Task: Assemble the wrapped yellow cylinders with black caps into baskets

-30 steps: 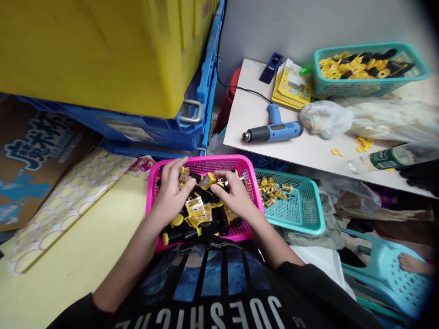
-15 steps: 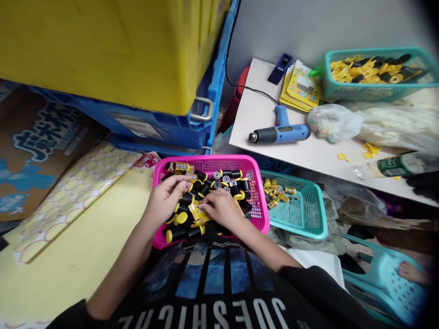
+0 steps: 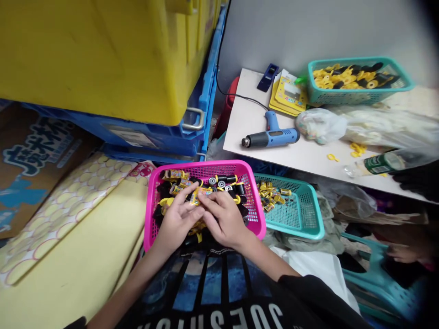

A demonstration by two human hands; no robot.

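Note:
Above the middle of a pink basket [image 3: 148, 214], my left hand [image 3: 176, 221] and my right hand [image 3: 222, 219] meet with fingertips almost touching. Between them is a small yellow printed sleeve [image 3: 195, 197], pinched by both hands and partly hidden by the fingers. Black cylinders with yellow caps [image 3: 227, 178] fill the basket, some showing ringed ends. Several cylinders wrapped in yellow printed film [image 3: 174, 174] lie along its back left side. My hands cover the centre of the pile.
Right of the pink basket, a teal basket [image 3: 318, 221] holds small wrapped cylinders. A heat gun [image 3: 272, 138] lies on the white table [image 3: 236, 123], with another teal basket [image 3: 360, 96] behind. Blue and yellow crates [image 3: 137, 59] rise at left. A person sits at lower right.
My hands were apart, the right one down in the pile. They have come together, raised over the basket, with the yellow sleeve between them. The camera view has shifted slightly.

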